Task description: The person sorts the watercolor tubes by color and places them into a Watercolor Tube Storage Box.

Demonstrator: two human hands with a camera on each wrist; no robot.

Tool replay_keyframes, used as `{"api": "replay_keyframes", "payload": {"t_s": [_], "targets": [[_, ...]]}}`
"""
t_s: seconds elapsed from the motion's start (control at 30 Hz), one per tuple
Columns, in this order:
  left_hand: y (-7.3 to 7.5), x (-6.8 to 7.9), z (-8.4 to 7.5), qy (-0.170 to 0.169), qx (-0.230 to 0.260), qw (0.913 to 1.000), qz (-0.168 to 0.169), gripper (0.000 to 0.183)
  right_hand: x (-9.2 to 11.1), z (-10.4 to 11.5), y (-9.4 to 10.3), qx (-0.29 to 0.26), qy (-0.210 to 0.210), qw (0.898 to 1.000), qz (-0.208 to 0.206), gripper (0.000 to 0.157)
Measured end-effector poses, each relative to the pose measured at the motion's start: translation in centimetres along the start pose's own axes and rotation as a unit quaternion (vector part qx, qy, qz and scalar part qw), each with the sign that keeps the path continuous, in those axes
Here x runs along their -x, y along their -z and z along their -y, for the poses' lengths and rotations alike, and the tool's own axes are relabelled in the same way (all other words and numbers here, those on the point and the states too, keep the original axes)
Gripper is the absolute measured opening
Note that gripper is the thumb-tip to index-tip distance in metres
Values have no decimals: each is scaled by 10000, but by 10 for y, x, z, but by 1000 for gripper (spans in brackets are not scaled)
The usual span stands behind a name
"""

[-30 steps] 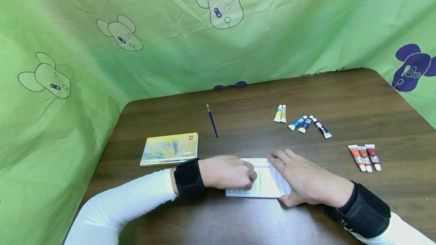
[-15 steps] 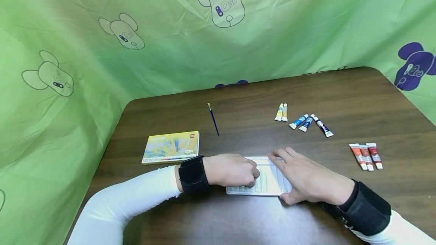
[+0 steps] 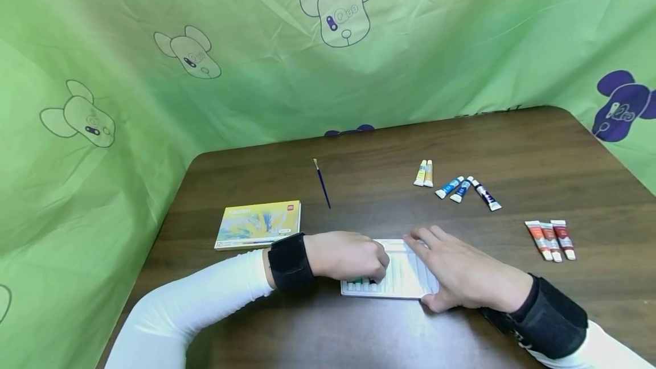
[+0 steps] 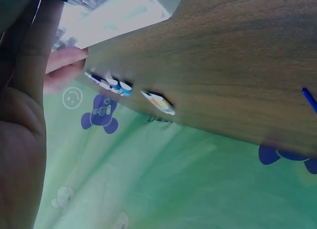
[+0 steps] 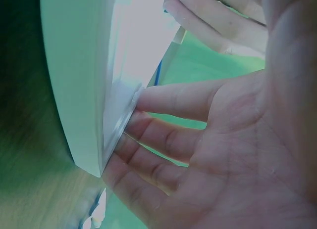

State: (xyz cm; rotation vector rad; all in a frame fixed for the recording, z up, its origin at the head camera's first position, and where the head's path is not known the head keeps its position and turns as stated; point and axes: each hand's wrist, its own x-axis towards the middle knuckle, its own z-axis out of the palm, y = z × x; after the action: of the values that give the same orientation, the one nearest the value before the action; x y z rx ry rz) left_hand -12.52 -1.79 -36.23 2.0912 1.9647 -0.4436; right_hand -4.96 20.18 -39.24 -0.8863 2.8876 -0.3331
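Observation:
A white plastic tray (image 3: pixel 400 295) with narrow ridged slots lies in front of the person. The left hand (image 3: pixel 353 258) is curled over its left half, its fingertips pinching a dark paint tube (image 3: pixel 373 282) that is mostly hidden. Green paint tubes (image 3: pixel 358 281) show in the slots below that hand. At the tray's right end, the right hand (image 3: pixel 453 272) spans the short side, thumb at the near corner and fingers at the far edge. The right wrist view shows those fingertips on the tray's rim, beside its tall outer wall (image 5: pixel 74 90).
A yellow paint box (image 3: pixel 258 224) lies left, with a blue paintbrush (image 3: pixel 322 184) behind the tray. Farther right are two yellowish tubes (image 3: pixel 423 173), three blue tubes (image 3: pixel 462 189) and three red tubes (image 3: pixel 550 240). A green printed cloth (image 3: pixel 256 73) hangs behind the brown table (image 3: pixel 256 175).
Green and dark tube parts now show by the left fingertips, where only white slots showed before. The left hand has shifted slightly right; the right hand keeps its place on the tray.

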Motion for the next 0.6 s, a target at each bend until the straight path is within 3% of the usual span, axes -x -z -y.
{"api": "replay_keyframes", "payload": {"t_s": [0.27,0.6], "targets": [[-8,7,6,-137,627,9971,-417,23,0,1,-2,84,100,9998,-148,94],[-10,5,6,-172,634,9963,-557,23,0,1,-2,24,40,9999,-96,94]]}}
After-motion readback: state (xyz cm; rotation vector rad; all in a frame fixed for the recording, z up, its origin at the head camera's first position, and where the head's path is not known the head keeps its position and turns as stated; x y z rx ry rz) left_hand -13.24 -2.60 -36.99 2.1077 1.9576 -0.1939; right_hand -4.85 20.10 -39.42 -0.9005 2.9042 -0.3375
